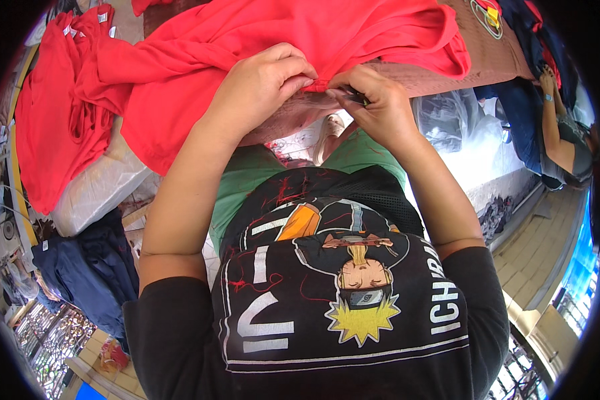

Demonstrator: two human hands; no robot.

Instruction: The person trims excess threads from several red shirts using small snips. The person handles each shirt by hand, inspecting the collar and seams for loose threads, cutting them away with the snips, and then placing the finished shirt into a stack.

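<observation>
A red knit garment (200, 47) is spread over the table edge in front of me. My left hand (270, 80) pinches its near hem between thumb and fingers. Close on the right, my right hand (379, 100) is closed around a small dark tool (359, 97), perhaps thread snips, mostly hidden in the palm. The right thumb and index fingertips meet at the same hem, just beside the left fingertips. Loose red threads (283, 190) lie on my black shirt and lap.
More red garments (60, 113) hang at the left over a plastic-wrapped bundle (100, 190). Dark blue garments (90, 273) lie below it. A brown table surface (433, 80) shows at right, with a yellow-tagged cord (490, 20). Clear plastic (447, 123) lies beneath. Another person (557, 133) works far right.
</observation>
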